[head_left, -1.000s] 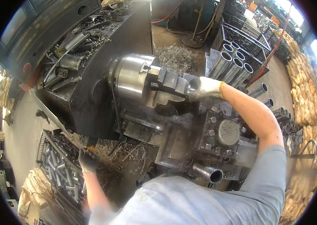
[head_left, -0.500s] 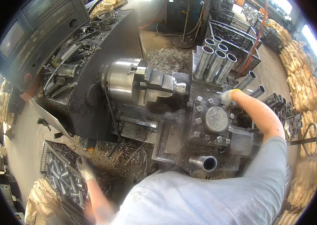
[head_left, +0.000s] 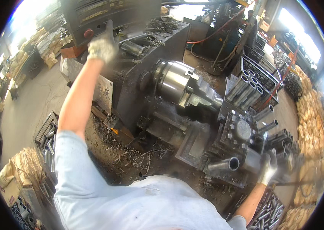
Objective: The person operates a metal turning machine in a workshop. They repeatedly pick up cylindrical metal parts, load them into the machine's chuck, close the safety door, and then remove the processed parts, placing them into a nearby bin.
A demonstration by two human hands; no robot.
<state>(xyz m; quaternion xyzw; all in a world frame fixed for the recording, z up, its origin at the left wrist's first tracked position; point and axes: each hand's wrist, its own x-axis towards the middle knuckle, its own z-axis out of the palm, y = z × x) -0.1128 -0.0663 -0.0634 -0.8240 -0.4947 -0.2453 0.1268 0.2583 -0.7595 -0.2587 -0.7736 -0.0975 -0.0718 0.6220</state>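
My left hand (head_left: 103, 46), in a whitish knit glove, is raised in front of the lathe's dark control panel (head_left: 93, 14). One finger stretches up toward the panel, just right of a red button (head_left: 88, 33). Blur hides whether it touches. My right hand (head_left: 269, 168), also gloved, is at the right end of the carriage, beside an upright metal lever (head_left: 264, 141). Its fingers look curled, but what they hold is hidden. Between my hands, the lathe chuck (head_left: 175, 82) has a shiny metal piece (head_left: 217, 101) at its jaws. The bolted tool post (head_left: 243, 130) stands to its right.
Steel tubes (head_left: 246, 90) stand upright behind the tool post; one tube (head_left: 224, 164) lies on the carriage's near side. Metal shavings (head_left: 142, 157) cover the floor below. A crate of metal pieces (head_left: 47, 134) sits at left, and cut pieces (head_left: 267, 212) lie at lower right.
My left hand has gone from the crate up to the control panel. My right hand has left the tool post and come down to the carriage's right end. The view has turned left.
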